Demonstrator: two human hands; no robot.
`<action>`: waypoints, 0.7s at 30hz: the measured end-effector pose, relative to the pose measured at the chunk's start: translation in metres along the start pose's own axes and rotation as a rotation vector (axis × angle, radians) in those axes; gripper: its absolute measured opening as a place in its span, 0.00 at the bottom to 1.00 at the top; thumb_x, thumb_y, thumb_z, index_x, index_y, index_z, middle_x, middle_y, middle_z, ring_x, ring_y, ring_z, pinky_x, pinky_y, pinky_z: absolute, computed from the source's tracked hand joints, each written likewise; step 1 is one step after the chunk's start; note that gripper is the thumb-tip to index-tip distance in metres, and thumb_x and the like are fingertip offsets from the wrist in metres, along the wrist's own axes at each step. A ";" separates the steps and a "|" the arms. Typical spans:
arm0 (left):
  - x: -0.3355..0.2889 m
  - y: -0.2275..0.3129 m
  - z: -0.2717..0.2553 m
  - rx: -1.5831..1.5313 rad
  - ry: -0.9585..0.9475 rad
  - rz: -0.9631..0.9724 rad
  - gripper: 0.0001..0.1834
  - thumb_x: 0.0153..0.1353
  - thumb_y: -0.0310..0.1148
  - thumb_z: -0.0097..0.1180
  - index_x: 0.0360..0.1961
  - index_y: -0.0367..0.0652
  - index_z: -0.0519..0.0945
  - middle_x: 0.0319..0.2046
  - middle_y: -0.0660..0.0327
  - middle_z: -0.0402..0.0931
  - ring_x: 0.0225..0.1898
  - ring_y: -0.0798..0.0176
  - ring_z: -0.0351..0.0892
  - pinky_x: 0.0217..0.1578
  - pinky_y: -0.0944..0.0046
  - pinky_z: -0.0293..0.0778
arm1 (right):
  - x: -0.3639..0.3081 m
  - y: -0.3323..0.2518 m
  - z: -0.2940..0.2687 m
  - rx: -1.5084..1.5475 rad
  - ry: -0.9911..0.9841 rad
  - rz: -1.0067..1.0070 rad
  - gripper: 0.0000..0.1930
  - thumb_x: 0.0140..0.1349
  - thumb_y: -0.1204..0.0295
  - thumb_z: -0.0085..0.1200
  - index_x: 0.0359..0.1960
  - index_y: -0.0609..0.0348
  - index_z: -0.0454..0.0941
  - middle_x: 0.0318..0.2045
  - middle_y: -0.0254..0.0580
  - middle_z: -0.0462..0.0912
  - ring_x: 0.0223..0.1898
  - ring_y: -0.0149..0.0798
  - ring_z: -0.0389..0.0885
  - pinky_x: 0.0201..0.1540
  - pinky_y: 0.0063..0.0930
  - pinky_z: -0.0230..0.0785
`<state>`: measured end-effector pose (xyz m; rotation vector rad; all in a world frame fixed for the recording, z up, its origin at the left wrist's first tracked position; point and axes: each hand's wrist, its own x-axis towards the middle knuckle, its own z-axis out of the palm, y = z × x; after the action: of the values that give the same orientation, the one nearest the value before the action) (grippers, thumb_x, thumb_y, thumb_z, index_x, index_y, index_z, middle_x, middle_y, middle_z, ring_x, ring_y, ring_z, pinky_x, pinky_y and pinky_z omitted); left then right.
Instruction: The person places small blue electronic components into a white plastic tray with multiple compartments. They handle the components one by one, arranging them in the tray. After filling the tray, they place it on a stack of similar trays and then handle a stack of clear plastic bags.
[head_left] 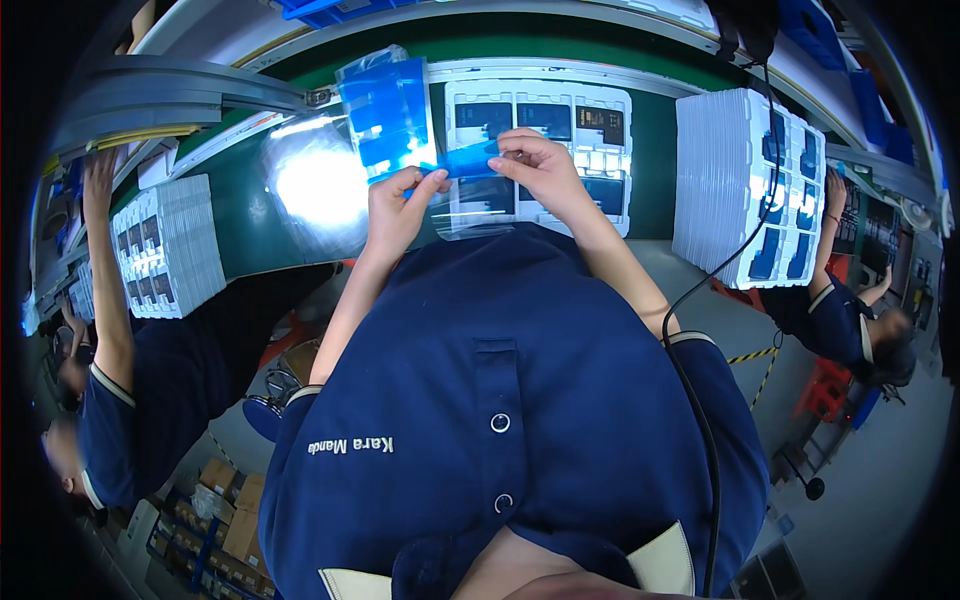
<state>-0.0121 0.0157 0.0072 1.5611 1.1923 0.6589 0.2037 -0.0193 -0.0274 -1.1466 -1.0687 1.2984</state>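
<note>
Between my two hands a small translucent blue film (470, 160) is stretched out. My left hand (402, 205) pinches its left end with thumb and forefinger, and my right hand (540, 172) pinches its right end. Behind and below the film lies a white moulded tray (625, 160) whose pockets hold flat dark rectangular pieces (544, 122). A clear plastic sheet or bag (470, 222) shows at the tray's near left edge. Just beyond my left hand rests a stack of blue film sheets (388, 108) in clear wrapping. Strong glare covers the clear plastic bag (315, 185) to its left.
A tall stack of white trays (712, 185) stands at the right, another stack (190, 240) at the left. A black cable (700, 400) hangs down across my right side. Co-workers (160, 390) are at both sides of the green work surface (240, 235).
</note>
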 end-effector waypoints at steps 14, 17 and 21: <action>0.001 0.000 0.010 0.341 0.066 0.118 0.12 0.51 0.34 0.65 0.21 0.36 0.79 0.16 0.60 0.78 0.20 0.68 0.80 0.22 0.70 0.71 | 0.016 0.025 -0.069 0.916 0.305 0.120 0.05 0.58 0.79 0.54 0.33 0.54 0.77 0.32 0.37 0.82 0.32 0.34 0.80 0.38 0.36 0.76; 0.001 -0.005 0.007 0.209 0.109 0.065 0.09 0.53 0.31 0.64 0.26 0.34 0.80 0.21 0.58 0.80 0.25 0.69 0.80 0.27 0.71 0.72 | 0.027 0.038 -0.128 0.662 0.527 0.050 0.05 0.57 0.80 0.55 0.34 0.56 0.77 0.30 0.36 0.81 0.33 0.31 0.79 0.39 0.33 0.76; 0.003 -0.010 -0.003 0.140 0.143 0.026 0.07 0.56 0.28 0.60 0.31 0.33 0.81 0.27 0.60 0.81 0.30 0.71 0.79 0.35 0.73 0.71 | 0.014 0.078 -0.183 0.026 0.715 0.195 0.14 0.53 0.80 0.60 0.43 0.62 0.77 0.29 0.35 0.80 0.30 0.27 0.77 0.36 0.21 0.71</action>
<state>-0.0169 0.0199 -0.0015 1.6702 1.3510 0.7271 0.3740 -0.0122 -0.1311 -1.5590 -0.4178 0.9138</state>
